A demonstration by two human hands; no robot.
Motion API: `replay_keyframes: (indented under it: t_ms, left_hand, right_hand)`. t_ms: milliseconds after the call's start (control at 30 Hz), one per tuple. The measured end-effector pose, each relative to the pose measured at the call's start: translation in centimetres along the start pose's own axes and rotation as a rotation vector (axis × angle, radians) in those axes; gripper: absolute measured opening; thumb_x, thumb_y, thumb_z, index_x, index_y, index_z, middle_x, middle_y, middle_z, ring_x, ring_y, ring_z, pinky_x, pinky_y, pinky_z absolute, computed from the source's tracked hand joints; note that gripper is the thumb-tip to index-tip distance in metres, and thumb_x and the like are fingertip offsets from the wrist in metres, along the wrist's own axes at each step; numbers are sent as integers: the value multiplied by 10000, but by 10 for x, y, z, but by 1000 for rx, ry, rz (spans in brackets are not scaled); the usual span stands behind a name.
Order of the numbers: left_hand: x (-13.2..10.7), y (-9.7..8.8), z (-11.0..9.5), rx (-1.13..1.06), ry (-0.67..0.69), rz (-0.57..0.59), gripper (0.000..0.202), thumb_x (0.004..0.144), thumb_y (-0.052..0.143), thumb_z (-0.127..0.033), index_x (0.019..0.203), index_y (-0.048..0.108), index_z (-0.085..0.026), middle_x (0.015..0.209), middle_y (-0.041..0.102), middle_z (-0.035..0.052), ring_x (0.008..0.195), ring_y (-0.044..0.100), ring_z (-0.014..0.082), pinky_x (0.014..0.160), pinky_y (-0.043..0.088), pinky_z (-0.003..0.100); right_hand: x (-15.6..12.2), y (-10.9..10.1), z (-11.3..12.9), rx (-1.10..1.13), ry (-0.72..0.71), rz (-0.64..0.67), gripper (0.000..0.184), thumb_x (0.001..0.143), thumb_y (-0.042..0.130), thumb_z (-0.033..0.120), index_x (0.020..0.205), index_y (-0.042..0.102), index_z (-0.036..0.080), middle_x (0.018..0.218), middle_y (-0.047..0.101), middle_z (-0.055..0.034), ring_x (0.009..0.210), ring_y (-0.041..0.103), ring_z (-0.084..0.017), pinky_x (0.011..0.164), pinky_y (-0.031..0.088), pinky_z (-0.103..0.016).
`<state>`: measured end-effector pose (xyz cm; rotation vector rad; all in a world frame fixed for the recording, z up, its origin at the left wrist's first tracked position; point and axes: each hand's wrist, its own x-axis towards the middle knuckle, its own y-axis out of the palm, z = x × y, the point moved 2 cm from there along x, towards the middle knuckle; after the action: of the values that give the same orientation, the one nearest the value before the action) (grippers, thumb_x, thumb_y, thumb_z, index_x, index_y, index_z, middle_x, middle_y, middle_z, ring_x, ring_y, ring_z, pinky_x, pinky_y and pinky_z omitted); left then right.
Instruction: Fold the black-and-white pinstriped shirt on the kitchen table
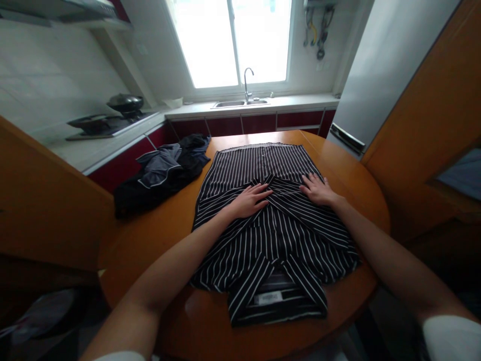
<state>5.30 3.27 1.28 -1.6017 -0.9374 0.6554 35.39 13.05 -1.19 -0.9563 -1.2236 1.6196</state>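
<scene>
A black shirt with white stripes [263,235] lies spread on a round wooden table [165,235], collar and label toward me, both sleeves folded inward across its middle. My left hand [251,199] lies flat on the folded left sleeve, fingers apart. My right hand [317,189] presses flat on the folded right sleeve, fingers spread. Neither hand grips anything.
A heap of dark clothes [161,173] sits on the table's far left. Behind are a counter with a stove and pans [112,118], a sink with a tap [242,100] under a bright window, and a fridge [379,75] at right. Wooden panels flank both sides.
</scene>
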Motion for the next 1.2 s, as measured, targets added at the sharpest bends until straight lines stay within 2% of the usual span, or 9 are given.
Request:
replay_keyframes:
  t_ms: [367, 467, 600, 700, 767, 967, 1200]
  left_hand:
    - [0, 2, 1, 6, 10, -7, 577, 1055, 313, -591, 1568, 385, -339, 1683, 239, 7, 1551, 211, 275, 1263, 147, 498]
    - [0, 2, 2, 8, 6, -7, 573, 1055, 312, -591, 1568, 383, -345, 1684, 234, 3, 1553, 203, 269, 1264, 146, 497]
    - [0, 2, 2, 2, 6, -11, 568, 1053, 319, -594, 1568, 378, -361, 1684, 233, -10, 1555, 199, 264, 1266, 140, 492]
    - [0, 2, 2, 0, 10, -15, 568, 1052, 325, -593, 1567, 379, -360, 1684, 233, -10, 1554, 201, 272, 1264, 145, 499]
    - [0, 2, 2, 0, 11, -18, 568, 1052, 329, -589, 1567, 382, -355, 1684, 235, -5, 1552, 206, 278, 1263, 147, 503]
    - [0, 1, 2, 6, 9, -10, 565, 1052, 340, -583, 1566, 387, -351, 1685, 229, -3, 1552, 207, 281, 1264, 146, 506]
    - [0, 2, 2, 12, 13, -18, 565, 1053, 325, -590, 1567, 379, -362, 1682, 238, -8, 1551, 213, 272, 1263, 150, 509]
  right_hand:
    - [1, -6, -9, 13, 127, -24, 823, 994, 125, 670, 1642, 164, 163, 1704, 98, -151, 1571, 25, -305, 1232, 37, -607]
    - [0, -8, -9, 25, 126, -88, 833, 995, 142, 671, 1634, 192, 140, 1699, 114, -168, 1568, 49, -331, 1229, 61, -619]
    - [-2, -17, 1, 80, -18, -287, 783, 1016, 157, 618, 1614, 258, 124, 1688, 168, -178, 1567, 88, -324, 1227, 90, -622]
    - [-3, -18, 11, 105, -140, -355, 737, 1026, 181, 588, 1608, 287, 147, 1679, 221, -157, 1566, 115, -301, 1237, 113, -593]
    - [-3, -13, 16, 95, -180, -315, 716, 1028, 204, 574, 1608, 295, 164, 1681, 221, -142, 1566, 116, -296, 1242, 125, -576]
    - [-4, 5, 19, 28, -190, -56, 718, 1015, 228, 607, 1627, 253, 232, 1702, 145, -88, 1569, 63, -284, 1251, 102, -559]
    - [-3, 4, 16, 32, -199, 5, 748, 1005, 200, 626, 1635, 228, 223, 1703, 100, -82, 1568, 32, -272, 1258, 93, -537]
